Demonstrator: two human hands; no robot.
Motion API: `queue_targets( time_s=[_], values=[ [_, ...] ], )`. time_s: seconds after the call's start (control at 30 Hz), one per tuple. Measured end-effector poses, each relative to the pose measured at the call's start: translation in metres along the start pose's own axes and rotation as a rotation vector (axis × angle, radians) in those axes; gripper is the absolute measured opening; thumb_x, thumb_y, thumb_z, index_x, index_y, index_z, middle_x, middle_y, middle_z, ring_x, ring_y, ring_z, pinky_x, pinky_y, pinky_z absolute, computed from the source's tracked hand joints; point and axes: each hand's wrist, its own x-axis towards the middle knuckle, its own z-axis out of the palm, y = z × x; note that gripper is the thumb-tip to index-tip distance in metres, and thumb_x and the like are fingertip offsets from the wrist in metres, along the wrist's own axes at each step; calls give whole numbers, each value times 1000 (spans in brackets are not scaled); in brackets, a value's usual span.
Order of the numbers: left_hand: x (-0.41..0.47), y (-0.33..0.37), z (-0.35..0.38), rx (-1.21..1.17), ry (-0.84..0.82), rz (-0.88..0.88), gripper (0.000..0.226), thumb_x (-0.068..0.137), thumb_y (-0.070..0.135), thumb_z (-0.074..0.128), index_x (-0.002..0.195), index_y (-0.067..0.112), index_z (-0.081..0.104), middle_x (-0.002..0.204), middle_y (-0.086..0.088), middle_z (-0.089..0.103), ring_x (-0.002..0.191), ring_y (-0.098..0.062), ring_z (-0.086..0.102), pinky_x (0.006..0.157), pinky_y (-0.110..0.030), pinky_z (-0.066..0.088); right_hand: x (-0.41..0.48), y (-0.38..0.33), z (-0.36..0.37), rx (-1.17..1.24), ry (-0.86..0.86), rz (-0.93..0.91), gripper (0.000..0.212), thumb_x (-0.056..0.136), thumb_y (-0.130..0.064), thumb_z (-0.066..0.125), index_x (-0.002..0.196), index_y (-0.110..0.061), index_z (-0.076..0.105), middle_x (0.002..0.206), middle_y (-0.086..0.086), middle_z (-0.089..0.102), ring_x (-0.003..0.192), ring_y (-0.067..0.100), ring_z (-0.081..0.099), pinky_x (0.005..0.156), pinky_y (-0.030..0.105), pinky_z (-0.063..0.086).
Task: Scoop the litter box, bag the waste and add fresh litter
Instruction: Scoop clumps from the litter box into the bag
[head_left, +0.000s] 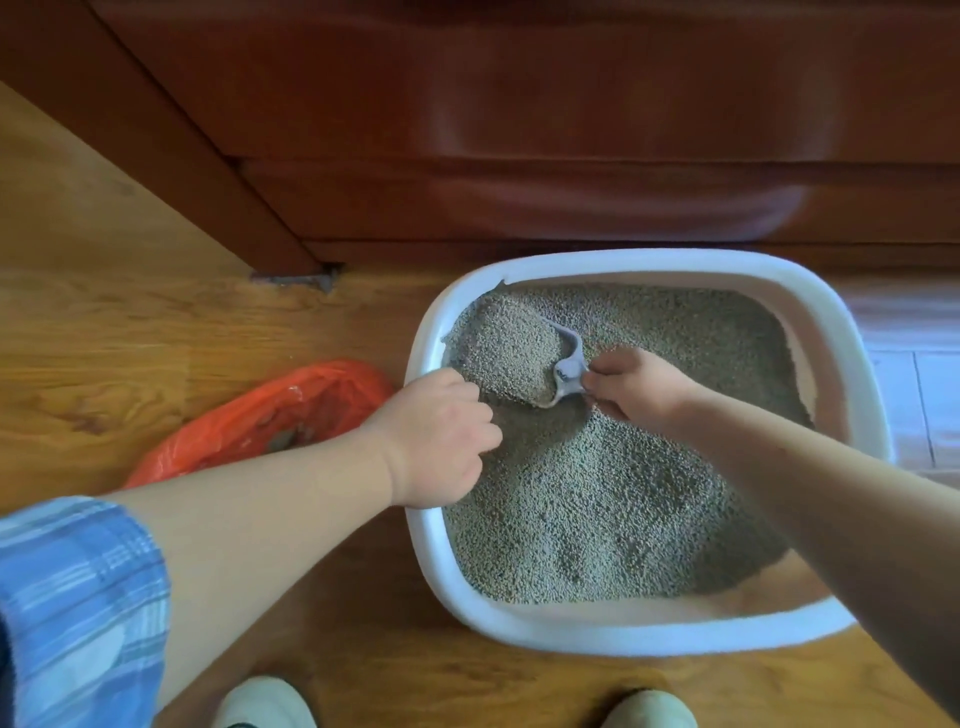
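Floor: honey-brown wood-grain planks, w/ a paler, brightly lit patch at far R. Dark red-brown wooden cabinet runs along top of view; horiz. seams across its front, soft glossy sheen. Small grey chipped spot at cabinet base corner, at floor level.

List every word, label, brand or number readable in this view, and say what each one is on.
No text can be read.
Grey scoop, pinched by the right hand: a small dark mark on the handle, too blurred to read.
White litter box: no lettering visible.
Orange bag: no lettering visible.
Blue plaid sleeve: pattern only, no words.
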Motion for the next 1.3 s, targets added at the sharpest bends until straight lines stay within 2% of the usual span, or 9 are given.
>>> queue_targets(
  time_s=[0.13,0.23,0.33,0.73,0.93,1.03,1.13,1.23,1.3],
  values=[
    [0,0,0,11,2,-2,13,72,26,46,61,25,53,60,4,47,66,-25,49,73,-38,45,-13,23,-7,77,23,52,31,100,-21,54,75,-4,62,56,3,54,43,11,43,44,22,34],
    [0,1,0,23,6,6,14,72,27,46,60,25,53,60,4,48,66,-25,50,73,-36,43,-22,37,-10,66,40,32,33,99,-21,55,70,-6,61,52,1,54,46,14,46,47,24,36],
    [0,0,1,38,16,16,14,73,27,46,60,25,52,59,5,48,65,-24,50,73,-35,42,-32,43,-12,67,25,18,34,99,-20,54,71,-3,60,51,2,52,42,11,42,42,21,33],
    [0,-1,3,60,36,1,20,75,28,42,59,25,54,58,6,48,65,-23,50,74,-35,43,-54,64,-15,-7,152,-15,30,93,-30,56,66,-21,59,51,-3,55,49,17,47,57,33,38],
    [-2,0,3,74,66,2,21,74,28,41,59,25,55,58,7,49,64,-23,51,75,-34,41,-63,54,-25,-253,147,-46,34,96,-35,54,65,-22,55,54,-4,56,53,16,50,60,38,46],
    [-2,0,5,85,81,-10,23,74,28,38,58,24,55,58,8,50,65,-22,51,76,-34,38,-65,52,-42,-541,-9,74,37,97,-42,51,69,-19,58,62,-2,60,58,17,55,60,33,46],
    [-2,1,5,88,67,-17,27,75,29,34,60,25,56,60,8,53,68,-22,53,78,-34,40,-68,50,-62,-734,-174,194,43,96,-51,53,72,-17,62,67,1,64,62,19,57,66,37,52],
    [-2,1,3,103,35,-11,28,76,31,30,62,26,53,62,7,56,71,-22,54,78,-35,41,-79,44,-66,-840,-189,303,30,100,-32,51,74,-20,55,77,1,58,78,23,55,64,31,47],
    [-2,1,3,102,39,-13,27,76,30,31,62,26,54,62,7,56,71,-22,54,78,-36,42,-78,43,-52,-872,-213,321,26,100,-30,49,77,-21,56,78,-1,55,82,23,55,67,30,47]
  ],
)
